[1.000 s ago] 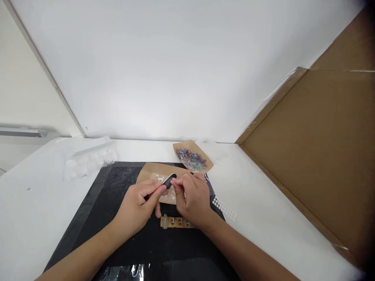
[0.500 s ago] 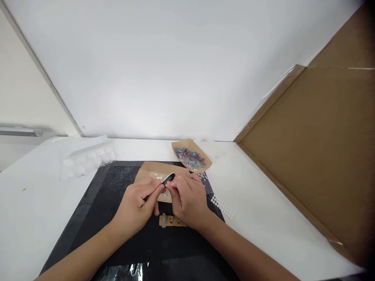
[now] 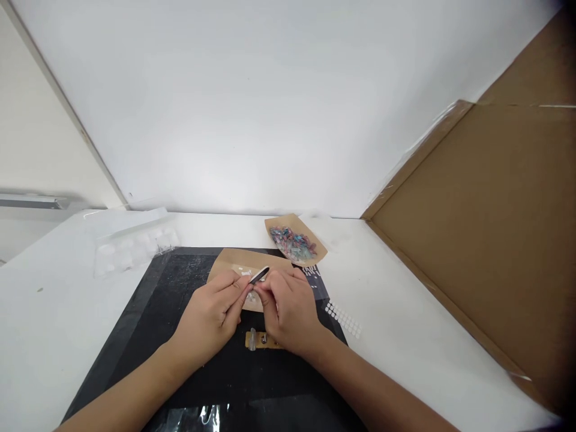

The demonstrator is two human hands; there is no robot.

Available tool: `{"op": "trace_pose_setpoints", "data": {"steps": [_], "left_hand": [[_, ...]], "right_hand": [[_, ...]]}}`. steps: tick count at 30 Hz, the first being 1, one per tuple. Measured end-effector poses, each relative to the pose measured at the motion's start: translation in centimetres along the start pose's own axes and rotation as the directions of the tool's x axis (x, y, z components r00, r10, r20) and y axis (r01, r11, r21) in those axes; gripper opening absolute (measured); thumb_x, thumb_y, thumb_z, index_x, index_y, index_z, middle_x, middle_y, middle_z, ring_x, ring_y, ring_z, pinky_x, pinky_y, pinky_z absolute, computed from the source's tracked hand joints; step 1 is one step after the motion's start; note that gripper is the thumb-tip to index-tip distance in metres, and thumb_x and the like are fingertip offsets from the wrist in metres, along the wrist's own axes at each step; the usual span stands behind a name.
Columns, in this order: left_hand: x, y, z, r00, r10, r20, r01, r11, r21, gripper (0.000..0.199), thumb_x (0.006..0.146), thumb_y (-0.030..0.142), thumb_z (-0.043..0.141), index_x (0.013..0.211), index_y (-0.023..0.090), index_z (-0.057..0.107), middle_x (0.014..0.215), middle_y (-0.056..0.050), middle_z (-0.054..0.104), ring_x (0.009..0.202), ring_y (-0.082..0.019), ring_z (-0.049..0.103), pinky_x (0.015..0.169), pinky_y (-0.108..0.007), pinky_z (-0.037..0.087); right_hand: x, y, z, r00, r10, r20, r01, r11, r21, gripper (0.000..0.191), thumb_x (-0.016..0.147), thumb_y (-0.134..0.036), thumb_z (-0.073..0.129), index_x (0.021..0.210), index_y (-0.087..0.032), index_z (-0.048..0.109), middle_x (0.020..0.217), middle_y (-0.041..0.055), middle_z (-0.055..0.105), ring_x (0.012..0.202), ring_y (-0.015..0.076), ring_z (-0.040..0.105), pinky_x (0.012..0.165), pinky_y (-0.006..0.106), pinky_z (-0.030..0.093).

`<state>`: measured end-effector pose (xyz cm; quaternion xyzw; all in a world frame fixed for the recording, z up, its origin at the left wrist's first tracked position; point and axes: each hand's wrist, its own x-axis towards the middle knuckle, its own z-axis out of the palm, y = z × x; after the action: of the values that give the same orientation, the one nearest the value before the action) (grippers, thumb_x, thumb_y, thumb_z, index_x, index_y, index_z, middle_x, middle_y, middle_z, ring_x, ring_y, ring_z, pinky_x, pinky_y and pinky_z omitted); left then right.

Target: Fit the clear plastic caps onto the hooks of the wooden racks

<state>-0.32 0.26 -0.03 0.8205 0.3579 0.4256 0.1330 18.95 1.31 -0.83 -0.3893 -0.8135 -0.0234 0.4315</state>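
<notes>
My left hand point(image 3: 213, 306) is closed around a slim black nail file point(image 3: 259, 276) with a pale edge, its rounded end pointing up and to the right. Close beside that end, my right hand point(image 3: 290, 303) is pinched; whatever small piece sits between its fingertips is hidden. Under both hands lies a tan paper tray point(image 3: 227, 259) with small white pieces point(image 3: 245, 272) in it. Nearer to me, partly covered by my right hand, is a small yellowish strip point(image 3: 270, 342) bearing round metallic spots and an upright clear piece point(image 3: 252, 339).
A black mat point(image 3: 180, 336) covers the white table. Behind the hands stands a second tan tray point(image 3: 320, 251) of colourful pieces point(image 3: 292, 243). A sheet of white dots point(image 3: 343, 318) lies right, a clear compartment case point(image 3: 135, 249) left. A cardboard panel point(image 3: 472, 240) borders the right side.
The nail file has turned in my left hand, so it now shows a narrower side. Both hands stay close together in nearly the same place.
</notes>
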Motion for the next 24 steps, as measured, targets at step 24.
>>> {"op": "trace_pose_setpoints", "data": {"steps": [24], "left_hand": [[0.18, 0.8, -0.3, 0.918, -0.361, 0.161, 0.396, 0.855, -0.337, 0.037, 0.107, 0.036, 0.052, 0.083, 0.019, 0.073, 0.054, 0.005, 0.064, 0.037, -0.007, 0.05, 0.043, -0.021, 0.04]], "right_hand": [[0.12, -0.16, -0.1, 0.997, -0.07, -0.044, 0.067, 0.995, -0.073, 0.028, 0.102, -0.015, 0.054, 0.077, -0.021, 0.045, 0.065, -0.0033, 0.052, 0.06, 0.0137, 0.045, 0.067, 0.036, 0.028]]}}
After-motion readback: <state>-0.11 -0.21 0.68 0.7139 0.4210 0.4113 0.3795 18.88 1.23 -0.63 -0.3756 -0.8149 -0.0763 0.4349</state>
